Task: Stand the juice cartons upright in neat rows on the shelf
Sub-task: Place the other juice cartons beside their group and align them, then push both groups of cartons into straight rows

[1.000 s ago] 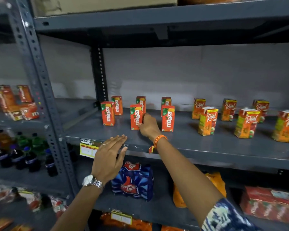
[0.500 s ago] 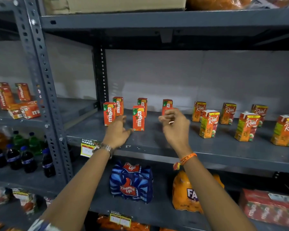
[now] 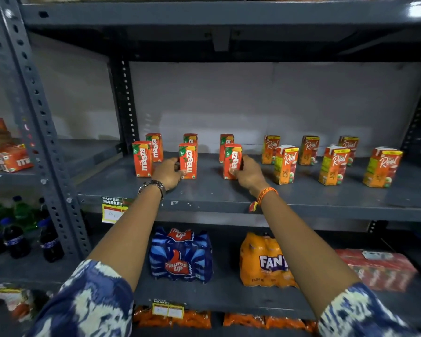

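Note:
Several red Maaza cartons stand upright in two rows on the grey shelf. My left hand grips the lower part of the front middle Maaza carton. My right hand grips the front right Maaza carton. A third front Maaza carton stands free at the left. Behind them stand three more Maaza cartons. To the right, several orange Real cartons stand upright in two loose rows.
A perforated steel upright borders the shelf on the left; more cartons lie beyond it. Below sit a Thums Up pack, a Fanta pack, a red pack and dark bottles.
Both hands have reached forward to the front row. The left hand has closed on the middle Maaza carton, and the right hand now holds the right one.

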{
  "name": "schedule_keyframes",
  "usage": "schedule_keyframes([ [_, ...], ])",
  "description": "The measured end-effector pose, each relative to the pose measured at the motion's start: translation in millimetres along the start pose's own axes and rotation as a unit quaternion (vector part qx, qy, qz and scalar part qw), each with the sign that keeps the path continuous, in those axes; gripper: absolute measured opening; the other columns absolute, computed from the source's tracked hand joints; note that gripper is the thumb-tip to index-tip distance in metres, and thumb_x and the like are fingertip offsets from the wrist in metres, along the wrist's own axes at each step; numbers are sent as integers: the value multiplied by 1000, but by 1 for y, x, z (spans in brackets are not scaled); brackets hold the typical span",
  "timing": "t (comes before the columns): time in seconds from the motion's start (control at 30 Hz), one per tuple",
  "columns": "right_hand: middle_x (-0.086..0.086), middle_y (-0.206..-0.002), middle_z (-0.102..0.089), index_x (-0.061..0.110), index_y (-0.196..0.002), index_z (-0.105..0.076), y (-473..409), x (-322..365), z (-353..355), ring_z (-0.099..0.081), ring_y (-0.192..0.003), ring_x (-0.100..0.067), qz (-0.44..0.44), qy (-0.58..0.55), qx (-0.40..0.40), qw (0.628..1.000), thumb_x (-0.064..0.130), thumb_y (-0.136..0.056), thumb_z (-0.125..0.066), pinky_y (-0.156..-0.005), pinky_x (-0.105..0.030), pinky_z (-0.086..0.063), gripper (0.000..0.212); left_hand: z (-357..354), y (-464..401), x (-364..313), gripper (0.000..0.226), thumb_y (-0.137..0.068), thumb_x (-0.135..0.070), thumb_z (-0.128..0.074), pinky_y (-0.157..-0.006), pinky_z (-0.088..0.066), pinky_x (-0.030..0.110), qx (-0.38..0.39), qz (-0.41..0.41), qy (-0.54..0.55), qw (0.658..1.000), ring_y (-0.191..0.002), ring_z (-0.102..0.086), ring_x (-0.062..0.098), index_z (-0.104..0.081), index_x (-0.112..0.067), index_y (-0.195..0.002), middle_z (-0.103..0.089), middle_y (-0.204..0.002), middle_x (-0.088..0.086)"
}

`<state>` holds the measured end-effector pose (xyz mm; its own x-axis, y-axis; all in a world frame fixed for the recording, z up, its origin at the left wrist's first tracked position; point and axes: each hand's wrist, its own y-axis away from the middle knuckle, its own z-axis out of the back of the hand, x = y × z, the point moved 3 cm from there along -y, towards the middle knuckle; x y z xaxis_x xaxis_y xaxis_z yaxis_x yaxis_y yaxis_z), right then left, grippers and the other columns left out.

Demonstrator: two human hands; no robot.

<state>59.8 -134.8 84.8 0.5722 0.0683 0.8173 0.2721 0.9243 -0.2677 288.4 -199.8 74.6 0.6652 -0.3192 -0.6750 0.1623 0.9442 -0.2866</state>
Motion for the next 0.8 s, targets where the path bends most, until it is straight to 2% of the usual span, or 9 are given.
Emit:
schedule_keyframes([
  [0.23,-14,-140,-57,6,-140,-46,8,-1,4,-55,-128,-31,5,-1,-2,1000,16,-89,-67,-105,-43,-44,56,0,-1,4,39,-94,-23,-61,-104,-45,47,0,-11,2,1000,-116,-62,28,-58,-11,-131,-66,-129,9],
  [0.6,-12,-142,-55,7,-142,-44,9,-1,4,-53,-130,-30,2,7,7,1000,19,-90,-65,-107,-44,-42,58,-1,-4,6,37,-94,-18,-59,-102,-47,49,-5,-5,-6,1000,-112,-64,29,-58,-11,-131,-67,-128,9],
  [0.8,-14,-142,-55,5,-141,-42,14,-1,12,-54,-130,-32,-2,18,15,1000,22,-89,-67,-106,-45,-43,60,2,3,2,43,-94,-19,-60,-105,-45,48,4,11,5,1000,-119,-60,29,-54,-11,-137,-63,-133,9],
])
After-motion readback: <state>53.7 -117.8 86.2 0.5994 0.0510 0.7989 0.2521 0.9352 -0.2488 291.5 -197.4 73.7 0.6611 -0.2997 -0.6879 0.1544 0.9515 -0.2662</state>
